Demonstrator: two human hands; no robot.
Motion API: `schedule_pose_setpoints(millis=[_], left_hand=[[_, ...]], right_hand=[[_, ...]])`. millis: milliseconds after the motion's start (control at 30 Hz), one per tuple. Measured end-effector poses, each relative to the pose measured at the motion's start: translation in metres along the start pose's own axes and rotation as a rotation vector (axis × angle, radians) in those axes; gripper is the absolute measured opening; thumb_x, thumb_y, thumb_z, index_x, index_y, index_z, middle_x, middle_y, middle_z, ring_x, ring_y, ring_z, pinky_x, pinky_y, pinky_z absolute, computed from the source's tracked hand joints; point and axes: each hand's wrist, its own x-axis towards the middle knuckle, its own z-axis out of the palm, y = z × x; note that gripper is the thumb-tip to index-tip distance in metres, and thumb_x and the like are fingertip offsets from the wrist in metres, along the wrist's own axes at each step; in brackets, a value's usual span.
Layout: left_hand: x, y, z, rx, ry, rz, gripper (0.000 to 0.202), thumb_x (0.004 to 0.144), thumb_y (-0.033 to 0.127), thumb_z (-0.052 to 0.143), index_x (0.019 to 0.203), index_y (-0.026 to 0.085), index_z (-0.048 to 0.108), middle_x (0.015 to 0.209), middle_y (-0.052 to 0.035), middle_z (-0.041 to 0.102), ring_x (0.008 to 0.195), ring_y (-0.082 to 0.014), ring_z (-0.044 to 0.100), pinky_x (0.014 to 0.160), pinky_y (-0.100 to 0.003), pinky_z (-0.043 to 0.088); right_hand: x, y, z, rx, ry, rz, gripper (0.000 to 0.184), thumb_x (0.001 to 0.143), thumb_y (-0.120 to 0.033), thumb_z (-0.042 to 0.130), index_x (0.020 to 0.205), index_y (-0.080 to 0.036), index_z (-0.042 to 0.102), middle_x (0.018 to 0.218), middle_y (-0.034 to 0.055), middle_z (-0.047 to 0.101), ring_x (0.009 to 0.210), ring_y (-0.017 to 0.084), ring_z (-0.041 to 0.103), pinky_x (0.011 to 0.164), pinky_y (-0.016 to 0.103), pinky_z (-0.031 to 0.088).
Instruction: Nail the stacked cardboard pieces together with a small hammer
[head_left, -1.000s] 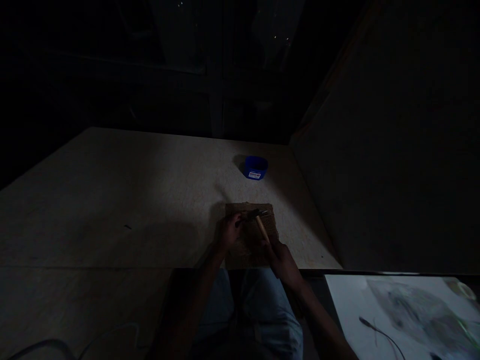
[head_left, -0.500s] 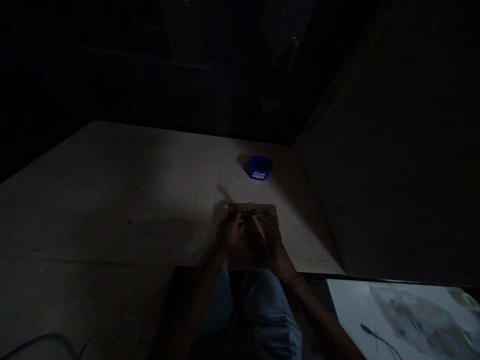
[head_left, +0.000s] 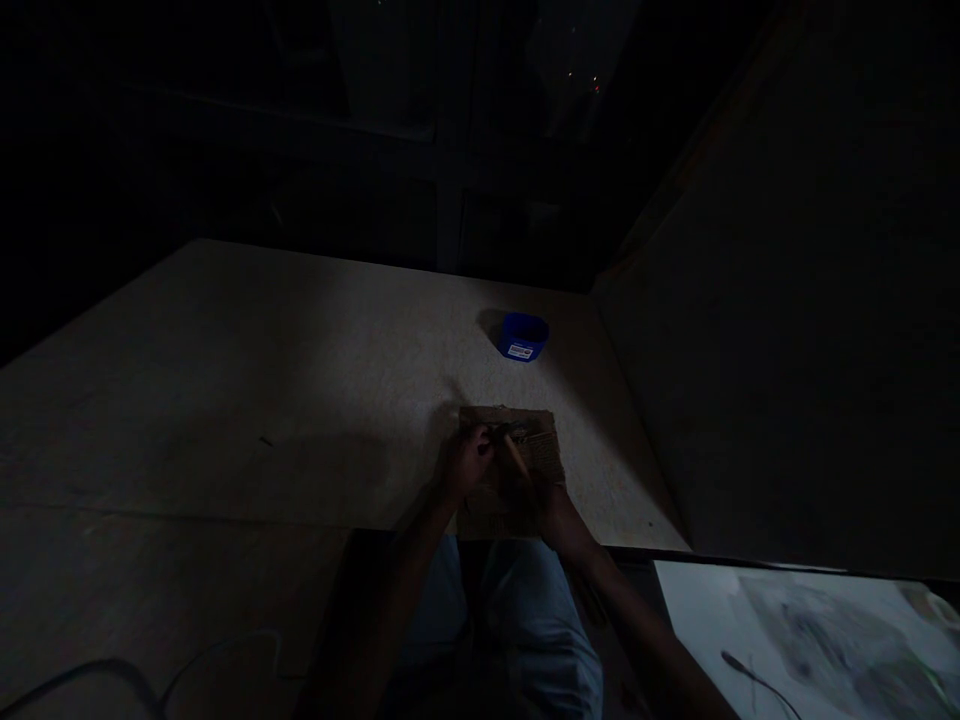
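Currently, my right hand (head_left: pixel 553 512) grips the hammer (head_left: pixel 515 456), slanting forward-left toward my left hand (head_left: pixel 466 465), whose grip I cannot tell.

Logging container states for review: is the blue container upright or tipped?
Upright: the blue container stands on the table, open rim upward.

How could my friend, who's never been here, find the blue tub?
Find the big pale table. At its near edge lies brown cardboard; beyond it, towards the far edge, stands the tub. Unlike the flat cardboard, it is blue and open-topped, with a white label.
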Motion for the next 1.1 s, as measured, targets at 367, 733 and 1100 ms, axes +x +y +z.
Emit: schedule_pose_setpoints(millis=[367, 733, 1100], left_hand=[[-0.004, 0.022, -0.009, 0.166, -0.068, 0.093, 0.031, 0.084, 0.018, 0.068, 0.115, 0.023, 0.071, 0.107, -0.0056, 0.078, 0.095, -0.0199, 0.072, 0.089, -0.032, 0.056], [0.009, 0.021, -0.013, 0.313, -0.178, 0.196, 0.029, 0.079, 0.017, 0.069, 0.107, 0.021, 0.076, 0.101, -0.0076, 0.077, 0.091, -0.0208, 0.071, 0.086, -0.031, 0.056], [0.030, 0.028, -0.033, 0.449, -0.272, 0.284, 0.021, 0.085, 0.013, 0.060, 0.082, 0.024, 0.077, 0.099, -0.0070, 0.075, 0.099, -0.0208, 0.069, 0.092, -0.030, 0.052]], right_hand=[[-0.032, -0.005, -0.017, 0.119, 0.202, 0.017, 0.062, 0.095, -0.070, 0.042, 0.100, -0.014, 0.069, 0.081, 0.0083, 0.069, 0.075, 0.022, 0.062, 0.068, 0.029, 0.050], [-0.048, 0.025, -0.008, 0.286, 0.236, 0.156, 0.060, 0.089, -0.076, 0.047, 0.099, -0.020, 0.064, 0.058, -0.0015, 0.053, 0.049, 0.015, 0.050, 0.044, 0.022, 0.040], [-0.046, 0.029, -0.006, 0.337, 0.226, 0.142, 0.063, 0.088, -0.075, 0.047, 0.103, -0.016, 0.064, 0.059, -0.0021, 0.053, 0.047, 0.013, 0.046, 0.041, 0.022, 0.038]])
